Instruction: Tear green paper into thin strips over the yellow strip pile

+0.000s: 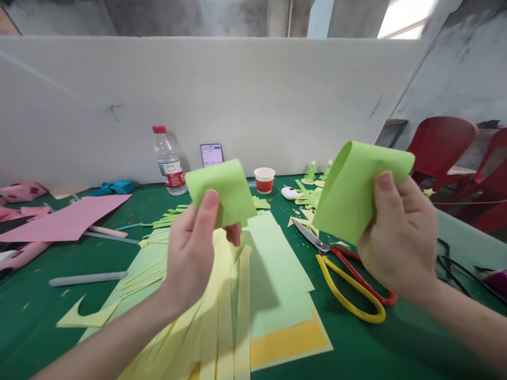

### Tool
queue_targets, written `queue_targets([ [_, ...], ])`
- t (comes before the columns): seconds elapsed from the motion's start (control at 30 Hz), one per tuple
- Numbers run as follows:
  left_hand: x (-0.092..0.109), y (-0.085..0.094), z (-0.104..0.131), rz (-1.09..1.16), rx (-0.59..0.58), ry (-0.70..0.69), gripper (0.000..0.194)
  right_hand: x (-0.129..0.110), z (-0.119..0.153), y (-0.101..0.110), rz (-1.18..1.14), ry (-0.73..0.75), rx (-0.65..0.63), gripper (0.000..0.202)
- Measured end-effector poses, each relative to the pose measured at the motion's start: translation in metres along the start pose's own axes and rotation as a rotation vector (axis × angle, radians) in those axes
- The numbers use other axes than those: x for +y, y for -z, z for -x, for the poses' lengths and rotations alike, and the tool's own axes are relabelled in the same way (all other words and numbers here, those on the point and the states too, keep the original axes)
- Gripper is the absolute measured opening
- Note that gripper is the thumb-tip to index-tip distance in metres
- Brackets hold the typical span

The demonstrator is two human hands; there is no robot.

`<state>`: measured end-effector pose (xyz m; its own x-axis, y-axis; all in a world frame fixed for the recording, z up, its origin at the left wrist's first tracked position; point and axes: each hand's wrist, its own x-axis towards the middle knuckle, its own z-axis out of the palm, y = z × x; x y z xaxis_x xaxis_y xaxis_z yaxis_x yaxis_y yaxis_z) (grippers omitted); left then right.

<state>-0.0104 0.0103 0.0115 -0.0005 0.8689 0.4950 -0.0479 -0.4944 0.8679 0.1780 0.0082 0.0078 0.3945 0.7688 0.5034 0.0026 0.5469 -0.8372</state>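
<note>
My left hand (194, 248) pinches a small folded piece of light green paper (227, 192), thumb in front and fingers behind. A larger green sheet (352, 184), curled over at its top, is gripped by my right hand (400, 237). Both papers are held up above the table, apart from each other. Beneath them lie pale green sheets (273, 274) and long yellow paper strips (224, 311). Scissors (322, 248) with red and yellow handles rest open on the table, below my right hand.
A water bottle (170, 163), a phone (212, 154) and a paper cup (264, 180) stand along the white partition (237, 95). Pink paper (63, 216) and a grey pen (89, 278) lie left. Green scraps (311, 195) lie behind the scissors; red chairs (441, 142) are at right.
</note>
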Motion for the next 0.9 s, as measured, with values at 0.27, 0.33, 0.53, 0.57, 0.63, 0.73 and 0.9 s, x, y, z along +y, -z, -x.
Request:
queue_targets([
  [0.27, 0.015, 0.01, -0.013, 0.153, -0.007, -0.014, 0.029, 0.022, 0.072, -0.027, -0.084, -1.256, -0.765, 0.017],
  [0.33, 0.015, 0.01, -0.013, 0.182, -0.036, 0.007, 0.029, 0.024, 0.078, -0.03, -0.046, -1.387, -0.867, 0.023],
  [0.53, 0.016, 0.008, -0.014, 0.305, -0.174, 0.124, 0.023, 0.025, 0.045, -0.021, 0.352, -1.405, -1.474, 0.05],
  [0.57, 0.017, 0.009, -0.014, 0.335, -0.211, 0.155, 0.021, 0.026, 0.037, -0.018, 0.297, -1.368, -1.545, 0.052],
  [0.63, 0.019, 0.01, -0.013, 0.377, -0.345, 0.239, 0.018, 0.028, 0.022, -0.013, -0.056, -1.278, -1.483, 0.062],
  [0.73, 0.022, 0.014, -0.013, 0.312, -0.654, 0.412, 0.016, 0.029, 0.006, -0.009, -0.454, -1.143, -1.134, 0.06],
  [0.9, 0.027, 0.016, -0.015, -0.114, -1.213, 0.425, 0.024, 0.018, -0.016, 0.0, -0.247, -0.791, -0.696, 0.041],
])
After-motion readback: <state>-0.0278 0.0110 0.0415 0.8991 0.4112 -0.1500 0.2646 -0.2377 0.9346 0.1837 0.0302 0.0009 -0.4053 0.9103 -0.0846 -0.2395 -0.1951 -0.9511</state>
